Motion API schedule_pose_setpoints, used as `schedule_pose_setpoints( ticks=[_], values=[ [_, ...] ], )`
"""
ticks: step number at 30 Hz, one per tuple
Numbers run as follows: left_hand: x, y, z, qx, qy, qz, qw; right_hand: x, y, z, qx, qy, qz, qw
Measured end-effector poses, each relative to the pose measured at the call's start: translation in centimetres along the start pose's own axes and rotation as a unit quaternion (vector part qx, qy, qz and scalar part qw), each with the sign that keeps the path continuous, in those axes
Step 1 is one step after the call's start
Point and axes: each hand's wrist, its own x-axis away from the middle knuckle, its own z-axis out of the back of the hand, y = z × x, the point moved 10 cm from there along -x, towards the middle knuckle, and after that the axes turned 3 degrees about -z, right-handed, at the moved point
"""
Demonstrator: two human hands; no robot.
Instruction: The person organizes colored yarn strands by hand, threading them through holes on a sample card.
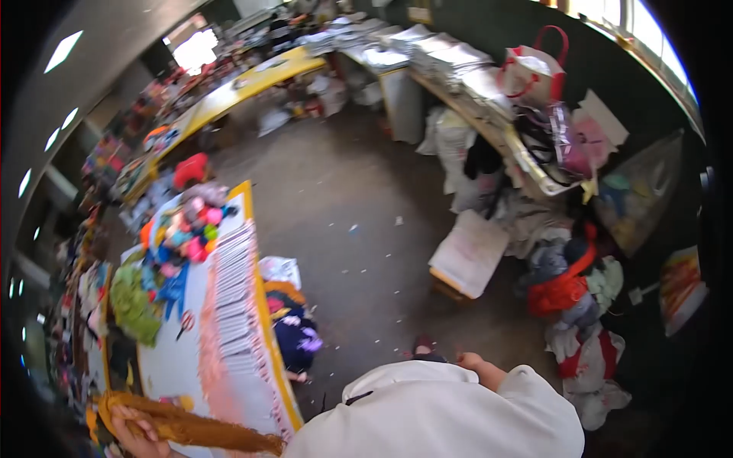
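My left hand [134, 429] grips one end of a long brown-orange fuzzy strip [202, 429] that lies across the near end of the white, yellow-edged table [271, 359]. My right hand [479, 366] hangs at my side past my white sleeve [534, 397], fingers curled, with nothing seen in it. Rows of pale pink pieces [233, 305] run along the table's right edge.
Green fabric [131, 304] and colourful yarn or toys [187, 225] are piled on the table's far part. A low stool [469, 253] stands on the grey floor. Bags and cloth heaps [569, 290] crowd the right side under a long bench [458, 84].
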Motion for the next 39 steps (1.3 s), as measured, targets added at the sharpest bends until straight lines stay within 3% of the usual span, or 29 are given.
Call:
schedule_pose_setpoints(
  ticks=[2, 3, 5, 7, 9, 13, 15, 16, 18, 21, 22, 25, 29, 30, 33, 37, 39],
  values=[
    [0.8, -4.4, -11.2, 0.065, -0.134, 0.091, 0.985, -1.2, 1.0, 4.6, -0.008, 0.041, 0.011, 0.999],
    [1.7, -5.9, -16.0, 0.058, -0.094, 0.134, 0.985, -0.3, 1.2, 8.1, -0.024, 0.039, -0.034, 0.998],
    [1.8, -11.1, -22.6, 0.043, -0.192, 0.174, 0.965, -0.2, 2.9, 14.9, -0.057, 0.170, -0.024, 0.984],
    [3.0, -14.4, -30.0, 0.060, -0.223, 0.226, 0.946, 1.1, 5.6, 20.9, -0.174, 0.263, -0.067, 0.947],
    [4.2, -17.0, -37.0, 0.098, -0.262, 0.305, 0.910, 0.8, 10.2, 23.4, -0.348, 0.281, -0.121, 0.886],
    [5.1, -21.2, -49.4, 0.258, -0.350, 0.379, 0.817, 4.0, 14.4, 26.8, -0.417, 0.372, -0.133, 0.818],
    [5.1, -21.1, -55.1, 0.352, -0.328, 0.364, 0.798, 4.9, 16.1, 26.3, -0.452, 0.386, -0.151, 0.790],
    [5.9, -19.6, -59.0, 0.451, -0.374, 0.371, 0.721, 5.0, 16.8, 25.9, -0.445, 0.391, -0.165, 0.789],
    [6.9, -17.3, -65.2, 0.534, -0.371, 0.369, 0.664, 4.8, 18.0, 24.4, -0.452, 0.398, -0.204, 0.771],
    [8.5, -16.7, -74.0, 0.643, -0.461, 0.400, 0.463, 4.4, 16.2, 25.5, -0.480, 0.427, -0.210, 0.737],
    [9.1, -18.0, -76.9, 0.636, -0.477, 0.415, 0.442, 4.1, 15.2, 26.6, -0.484, 0.434, -0.217, 0.728],
    [9.4, -27.3, -86.6, 0.514, -0.586, 0.372, 0.504, 1.0, 11.3, 30.3, -0.522, 0.479, -0.199, 0.677],
    [16.9, -28.9, -101.1, 0.464, -0.640, 0.402, 0.462, -3.5, 6.5, 32.3, -0.556, 0.444, -0.268, 0.649],
    [18.0, -28.6, -104.1, 0.462, -0.661, 0.394, 0.441, -4.5, 4.6, 34.4, -0.577, 0.433, -0.233, 0.652],
    [20.2, -26.9, -111.8, 0.433, -0.716, 0.306, 0.454, -0.8, -2.0, 47.0, -0.533, 0.473, -0.177, 0.679],
    [22.7, -25.0, -117.9, 0.455, -0.706, 0.292, 0.457, 5.2, -6.3, 60.6, -0.516, 0.575, -0.099, 0.627],
    [24.0, -25.0, -119.5, 0.440, -0.726, 0.238, 0.472, 7.6, -9.0, 66.0, -0.474, 0.609, -0.053, 0.633]
  ],
)
